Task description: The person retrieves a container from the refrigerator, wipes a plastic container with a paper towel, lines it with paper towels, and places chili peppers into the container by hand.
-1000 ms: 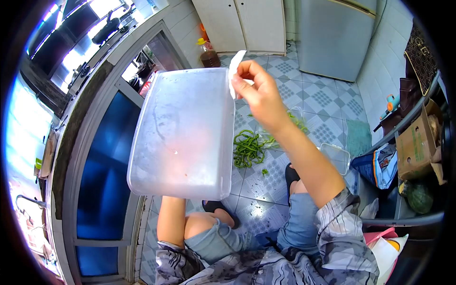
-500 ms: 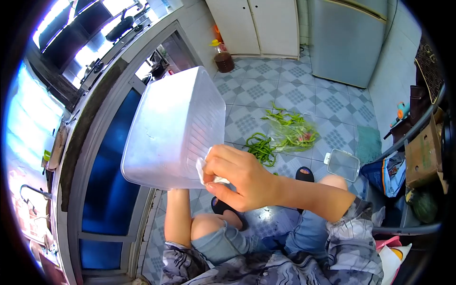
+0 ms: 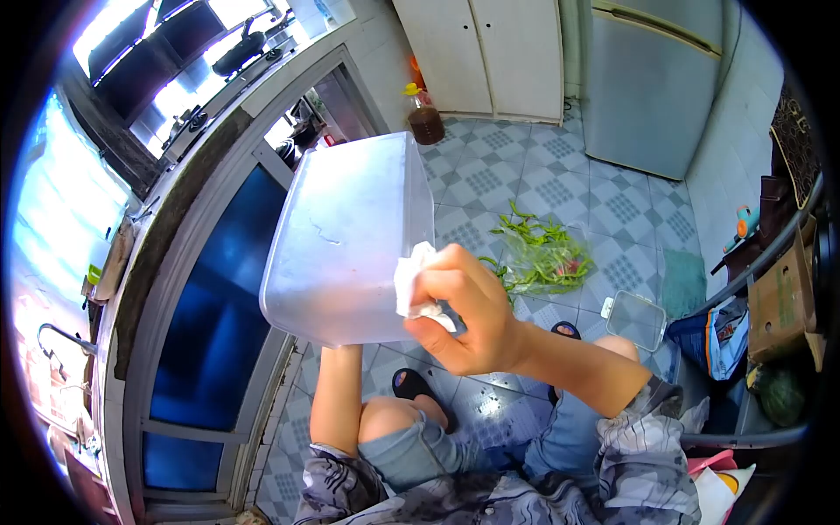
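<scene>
A translucent plastic box [image 3: 341, 236] is held up in front of me, its large flat face toward me. My left forearm rises to its lower edge, and the left hand itself is hidden behind or inside the box. At the box's lower right corner, my right hand [image 3: 464, 306] pinches a crumpled white tissue [image 3: 420, 284] against or close beside the plastic. Beyond the box, green peppers [image 3: 538, 249] lie on the tiled floor, some of them in a clear plastic bag [image 3: 564, 261].
A clear lid [image 3: 636, 320] lies on the floor at the right, near a teal cloth [image 3: 683, 280]. A bottle with a yellow cap [image 3: 425, 121] stands by the white cabinet [image 3: 490, 57]. The fridge [image 3: 649, 87] is at the back; a cardboard box [image 3: 779, 302] sits on the right-hand rack.
Over the last second the box has turned and tilted. My right hand, with the tissue, has come down from its upper right corner to the lower right. The view has shifted slightly.
</scene>
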Available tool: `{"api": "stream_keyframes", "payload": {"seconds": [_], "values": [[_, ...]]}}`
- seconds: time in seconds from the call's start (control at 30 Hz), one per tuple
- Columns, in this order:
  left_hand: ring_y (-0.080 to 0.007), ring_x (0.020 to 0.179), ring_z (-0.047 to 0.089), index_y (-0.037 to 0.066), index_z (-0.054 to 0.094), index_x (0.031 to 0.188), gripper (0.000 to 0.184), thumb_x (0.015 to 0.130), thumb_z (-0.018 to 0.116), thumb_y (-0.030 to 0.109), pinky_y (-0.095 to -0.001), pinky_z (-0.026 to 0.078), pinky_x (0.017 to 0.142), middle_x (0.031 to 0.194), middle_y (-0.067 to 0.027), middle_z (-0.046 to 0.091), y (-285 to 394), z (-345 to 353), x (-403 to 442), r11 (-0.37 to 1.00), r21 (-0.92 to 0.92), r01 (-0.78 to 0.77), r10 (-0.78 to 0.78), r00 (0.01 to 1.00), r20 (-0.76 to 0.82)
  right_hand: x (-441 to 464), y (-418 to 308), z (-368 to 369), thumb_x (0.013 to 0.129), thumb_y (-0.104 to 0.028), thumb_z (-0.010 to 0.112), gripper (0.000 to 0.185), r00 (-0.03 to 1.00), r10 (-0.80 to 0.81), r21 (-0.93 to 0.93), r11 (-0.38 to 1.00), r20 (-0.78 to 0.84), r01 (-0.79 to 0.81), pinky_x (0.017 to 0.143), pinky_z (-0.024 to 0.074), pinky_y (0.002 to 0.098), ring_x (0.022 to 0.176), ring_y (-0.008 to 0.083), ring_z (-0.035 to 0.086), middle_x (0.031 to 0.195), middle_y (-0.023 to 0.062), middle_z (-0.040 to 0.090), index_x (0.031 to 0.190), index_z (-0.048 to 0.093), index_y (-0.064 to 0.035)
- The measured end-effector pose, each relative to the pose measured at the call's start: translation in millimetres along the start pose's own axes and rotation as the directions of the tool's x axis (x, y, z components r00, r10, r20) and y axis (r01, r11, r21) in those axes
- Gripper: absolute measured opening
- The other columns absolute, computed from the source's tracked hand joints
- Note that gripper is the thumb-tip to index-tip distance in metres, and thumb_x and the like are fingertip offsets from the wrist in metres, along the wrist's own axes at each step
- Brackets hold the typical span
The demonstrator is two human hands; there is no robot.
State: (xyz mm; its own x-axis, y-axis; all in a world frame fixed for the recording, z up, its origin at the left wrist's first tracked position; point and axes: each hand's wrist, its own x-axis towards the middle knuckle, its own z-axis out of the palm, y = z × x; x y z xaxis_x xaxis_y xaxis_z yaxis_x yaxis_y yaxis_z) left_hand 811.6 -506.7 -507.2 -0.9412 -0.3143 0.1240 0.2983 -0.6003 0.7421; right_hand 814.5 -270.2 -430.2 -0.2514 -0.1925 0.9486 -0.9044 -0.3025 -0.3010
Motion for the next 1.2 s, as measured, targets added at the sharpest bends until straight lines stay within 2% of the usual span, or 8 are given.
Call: {"api": "stream_keyframes", "payload": {"seconds": [0.07, 0.37, 0.43, 0.57, 0.63, 0.73, 0.9, 1.2], "values": [[-0.0302, 0.094, 0.057, -0.009, 0.055, 0.102, 0.038, 0.066, 0.044, -0.005, -0.0375, 0.051, 0.076, 0.109, -0.017, 0.056, 0.2, -0.4, -1.9, 1.0, 0.0, -0.005, 0.005, 1.0, -0.005, -12.0, -2.1, 1.2, 0.071, 0.0, 0.062, 0.024, 1.0, 0.019, -0.08, 0.997, -0.016, -0.02, 0.064, 0.0445, 0.035, 0.073, 0.0291, 0.053, 0.084, 0.0116, 0.052, 0.092, 0.051, -0.0021], [-0.0296, 0.092, 0.057, -0.008, 0.055, 0.102, 0.038, 0.066, 0.044, -0.004, -0.037, 0.051, 0.075, 0.108, -0.0168, 0.056, 6.2, -0.1, -3.2, 0.999, -0.001, -0.036, 0.036, 0.999, -0.017, -62.7, 22.8, 1.3, 0.074, -0.001, 0.06, 0.016, 0.937, 0.317, -0.044, 0.948, 0.144, -0.314, 0.063, 0.0445, 0.0336, 0.072, 0.0295, 0.054, 0.086, 0.0143, 0.05, 0.087, 0.049, -0.0013], [-0.0294, 0.091, 0.057, -0.008, 0.054, 0.103, 0.038, 0.066, 0.044, -0.004, -0.0369, 0.051, 0.075, 0.107, -0.0167, 0.056, 7.6, 0.8, -3.2, 0.999, -0.001, -0.041, 0.041, 0.999, -0.017, -77.0, 35.4, 0.0, 0.076, -0.002, 0.059, 0.016, 0.812, 0.497, -0.076, 0.863, 0.307, -0.5, 0.062, 0.0439, 0.0325, 0.071, 0.0287, 0.053, 0.086, 0.0147, 0.049, 0.089, 0.048, -0.0017], [-0.0291, 0.09, 0.057, -0.008, 0.054, 0.103, 0.038, 0.066, 0.044, -0.004, -0.0366, 0.051, 0.074, 0.106, -0.0166, 0.056, 7.0, 0.3, -4.3, 0.999, 0.001, -0.049, 0.049, 0.999, -0.022, -81.3, 60.7, -6.9, 0.079, -0.003, 0.058, 0.016, 0.771, 0.591, -0.157, 0.806, 0.237, -0.57, 0.062, 0.0431, 0.03, 0.07, 0.0216, 0.054, 0.083, 0.0116, 0.051, 0.092, 0.047, -0.0025], [-0.029, 0.09, 0.057, -0.008, 0.054, 0.103, 0.038, 0.066, 0.044, -0.004, -0.0365, 0.051, 0.074, 0.106, -0.0166, 0.056, 6.5, 2.3, -3.7, 0.999, 0.005, -0.047, 0.047, 0.999, -0.018, -63.4, 73.9, -11.4, 0.083, -0.005, 0.057, 0.015, 0.694, 0.72, 0.128, 0.687, 0.016, -0.716, 0.062, 0.0421, 0.0272, 0.069, 0.0139, 0.051, 0.08, 0.0056, 0.052, 0.094, 0.047, -0.0033], [-0.0287, 0.089, 0.057, -0.008, 0.054, 0.103, 0.038, 0.066, 0.044, -0.004, -0.0363, 0.051, 0.073, 0.106, -0.0165, 0.057, 3.0, 6.3, -3.7, 0.999, 0.015, -0.041, 0.042, 0.999, -0.014, -41.1, 96.1, -23.5, 0.084, -0.005, 0.057, 0.013, 0.71, 0.693, 0.231, 0.716, -0.124, -0.658, 0.064, 0.0419, 0.0249, 0.072, 0.0101, 0.048, 0.08, 0.0019, 0.051, 0.094, 0.048, -0.0034], [-0.0283, 0.088, 0.057, -0.008, 0.054, 0.103, 0.038, 0.066, 0.044, -0.004, -0.0361, 0.052, 0.073, 0.105, -0.0163, 0.057, -4.4, 14.3, -3.2, 0.999, 0.034, -0.024, 0.024, 1.0, -0.001, -25.0, 109.9, -28.9, 0.083, -0.006, 0.058, 0.012, 0.661, 0.742, 0.31, 0.658, -0.112, -0.687, 0.069, 0.0431, 0.0255, 0.08, 0.0098, 0.05, 0.088, 0.0021, 0.054, 0.093, 0.052, -0.0037], [-0.0277, 0.086, 0.058, -0.007, 0.054, 0.104, 0.039, 0.066, 0.044, -0.004, -0.0355, 0.052, 0.071, 0.103, -0.0161, 0.057, -6.4, 17.9, -5.4, 0.998, 0.052, -0.019, 0.02, 1.0, -0.011, -28.2, 54.4, -8.9, 0.082, -0.003, 0.058, 0.014, 0.758, 0.596, 0.375, 0.661, 0.266, -0.651, 0.075, 0.0413, 0.0243, 0.083, 0.0092, 0.048, 0.09, 0.0013, 0.047, 0.094, 0.05, -0.0022]]}}
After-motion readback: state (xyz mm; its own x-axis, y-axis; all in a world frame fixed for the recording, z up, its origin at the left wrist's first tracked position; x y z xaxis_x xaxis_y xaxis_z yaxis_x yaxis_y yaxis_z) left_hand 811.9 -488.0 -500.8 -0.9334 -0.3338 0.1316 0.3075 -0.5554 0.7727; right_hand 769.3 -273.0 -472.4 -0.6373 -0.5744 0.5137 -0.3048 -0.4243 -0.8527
